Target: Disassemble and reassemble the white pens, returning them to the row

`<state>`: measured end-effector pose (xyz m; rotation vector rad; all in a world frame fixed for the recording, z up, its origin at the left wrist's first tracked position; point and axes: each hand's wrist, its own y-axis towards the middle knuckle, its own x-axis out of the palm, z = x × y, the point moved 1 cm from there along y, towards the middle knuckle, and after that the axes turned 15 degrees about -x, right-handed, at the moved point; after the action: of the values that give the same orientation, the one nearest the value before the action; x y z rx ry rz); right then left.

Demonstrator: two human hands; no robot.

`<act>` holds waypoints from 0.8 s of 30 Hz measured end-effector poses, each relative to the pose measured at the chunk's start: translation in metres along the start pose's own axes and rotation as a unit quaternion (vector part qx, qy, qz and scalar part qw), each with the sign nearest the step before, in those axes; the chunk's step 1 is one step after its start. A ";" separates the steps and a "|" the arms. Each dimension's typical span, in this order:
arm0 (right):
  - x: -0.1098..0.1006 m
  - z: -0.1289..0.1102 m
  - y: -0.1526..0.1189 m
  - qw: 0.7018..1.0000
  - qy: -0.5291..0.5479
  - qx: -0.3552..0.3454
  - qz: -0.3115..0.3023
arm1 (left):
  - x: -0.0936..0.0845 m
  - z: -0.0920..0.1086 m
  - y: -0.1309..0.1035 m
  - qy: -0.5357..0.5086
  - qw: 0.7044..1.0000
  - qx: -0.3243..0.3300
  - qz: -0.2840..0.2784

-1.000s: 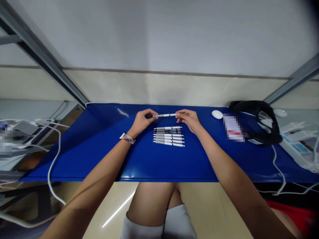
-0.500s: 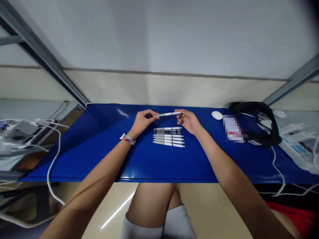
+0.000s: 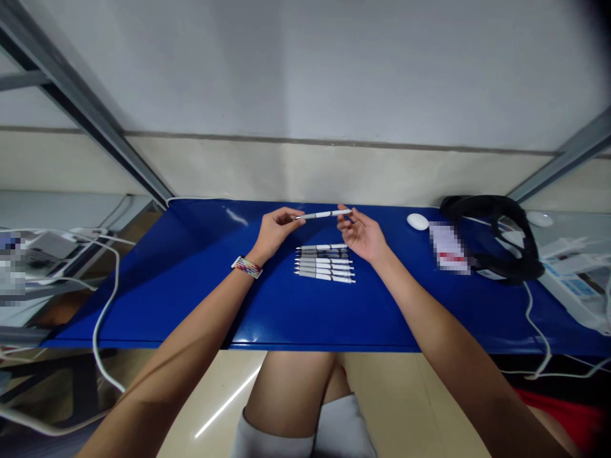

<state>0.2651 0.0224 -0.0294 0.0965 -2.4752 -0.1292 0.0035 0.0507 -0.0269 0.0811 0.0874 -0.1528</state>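
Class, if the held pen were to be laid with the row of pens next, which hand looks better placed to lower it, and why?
Left, I would judge. The left hand pinches the held pen near its tip, while the right hand is loosely open at the other end. The row of pens lies within similar reach of both.

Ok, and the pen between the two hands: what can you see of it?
The pen is slim, apparently plastic, with a white barrel, a dark mark partway along and a grey grip section. The left hand pinches its grey end. Its white end is at the fingertips of the right hand; whether they grip it is unclear. It lies nearly level across the view, beyond the row of pens.
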 end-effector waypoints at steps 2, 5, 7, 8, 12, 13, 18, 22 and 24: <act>0.000 0.000 0.000 1.000 -0.006 -0.003 0.007 | 0.000 0.000 0.000 0.000 1.000 0.002 -0.002; 0.000 0.000 0.001 1.000 -0.004 -0.009 0.013 | 0.000 0.000 0.000 0.001 1.000 0.003 -0.003; 0.000 0.000 0.001 1.000 0.003 -0.011 0.009 | 0.001 0.000 0.000 -0.004 1.000 0.002 -0.002; 0.000 0.000 0.000 1.000 0.004 -0.012 0.006 | 0.001 0.000 0.000 -0.007 1.000 0.001 -0.002; 0.000 0.001 0.001 1.000 -0.009 -0.017 0.010 | 0.001 0.001 0.000 0.001 1.000 -0.002 0.003; 0.000 0.001 0.001 1.000 -0.012 -0.017 0.013 | 0.001 0.001 0.000 0.004 1.000 -0.001 0.006; 0.001 0.003 0.002 0.999 -0.022 -0.025 0.014 | 0.001 0.000 0.000 0.004 1.000 0.004 0.002; 0.001 0.002 0.001 0.999 -0.030 -0.031 0.009 | 0.002 0.000 0.000 -0.005 1.000 0.003 -0.005; 0.001 0.002 0.001 0.999 -0.024 -0.030 0.005 | 0.002 0.000 0.000 -0.007 1.000 0.001 -0.003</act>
<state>0.2630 0.0234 -0.0299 0.0572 -2.5171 -0.2028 0.0051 0.0500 -0.0273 0.0821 0.0728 -0.1589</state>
